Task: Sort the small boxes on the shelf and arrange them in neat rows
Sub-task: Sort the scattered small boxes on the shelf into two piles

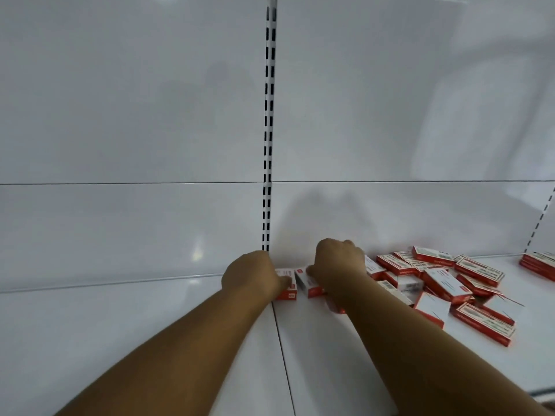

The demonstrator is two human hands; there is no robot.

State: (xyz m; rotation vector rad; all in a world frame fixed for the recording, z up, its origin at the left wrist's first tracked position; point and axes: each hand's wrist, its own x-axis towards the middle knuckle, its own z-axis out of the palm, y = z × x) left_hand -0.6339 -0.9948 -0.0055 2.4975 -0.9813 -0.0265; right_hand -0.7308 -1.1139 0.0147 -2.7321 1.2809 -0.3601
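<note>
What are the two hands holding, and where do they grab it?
Each hand holds a small red-and-white box. The left hand grips the left box at its left end; the right hand grips the next box from above.

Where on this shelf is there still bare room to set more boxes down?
Bare shelf lies left of the left hand, and in front, between the forearms. Crowded: the loose pile of red-and-white boxes right of the right hand, with a small stack at the far right edge.
</note>
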